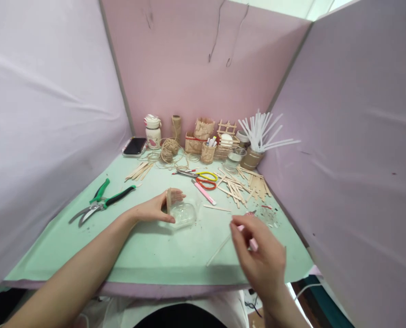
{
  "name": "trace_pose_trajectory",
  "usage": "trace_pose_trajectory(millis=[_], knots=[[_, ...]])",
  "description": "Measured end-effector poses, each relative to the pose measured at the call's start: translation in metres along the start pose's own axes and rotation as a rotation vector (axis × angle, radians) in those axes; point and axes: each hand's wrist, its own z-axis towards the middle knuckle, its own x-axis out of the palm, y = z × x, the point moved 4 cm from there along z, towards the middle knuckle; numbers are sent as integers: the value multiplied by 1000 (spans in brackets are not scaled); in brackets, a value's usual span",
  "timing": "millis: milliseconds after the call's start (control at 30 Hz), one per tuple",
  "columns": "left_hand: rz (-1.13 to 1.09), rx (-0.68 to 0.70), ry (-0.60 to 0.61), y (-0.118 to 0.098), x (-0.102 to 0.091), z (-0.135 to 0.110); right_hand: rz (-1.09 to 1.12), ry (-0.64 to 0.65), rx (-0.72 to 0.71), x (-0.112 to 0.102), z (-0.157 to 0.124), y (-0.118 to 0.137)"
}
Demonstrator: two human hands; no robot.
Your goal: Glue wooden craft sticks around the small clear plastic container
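Note:
My left hand (158,207) is wrapped round one side of a clear plastic container (185,215), which lies tilted on the table. A wooden strip (169,200) stands against the container's side, within that hand. To the right, my right hand (259,248) is closed above the table near its front. Between its fingers shows a pink object (253,244), mostly hidden, so its kind is unclear. A thin pale stick (218,250) lies below and left of this hand. Another flat wooden stick (216,208) rests between the two hands, farther back.
Green-handled pruning shears (100,202) lie at left. Behind the hands are scissors (199,176), a pink cutter (205,192) and scattered craft sticks (235,187). Along the back stand a twine ball (170,149), a phone (134,146), a bottle (153,132) and white glue sticks (259,130).

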Motion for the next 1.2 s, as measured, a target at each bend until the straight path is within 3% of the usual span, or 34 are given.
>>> trace_pose_trajectory(millis=[167,300,367,467,567,667,733,900,1200], knots=[[8,23,-31,5,-3,5,-249,-77,211,-47,25,-57],[-35,10,-17,3,-4,6,-336,72,375,-51,52,-106],[-78,3,-24,2,-6,4,-448,306,447,-39,67,-132],[-172,48,-139,-1,-13,3,-477,480,454,-16,87,-170],[-194,92,-437,-3,-28,1,-529,632,450,12,100,-209],[-98,1,-795,-1,-44,-5,-581,752,437,40,108,-242],[-82,-45,-916,1,-51,-7,-606,809,424,56,112,-258],[-130,-28,-900,4,-52,-7,-636,902,383,83,120,-277],[-56,-100,-900,-13,-45,-9,-639,973,367,113,120,-275]])
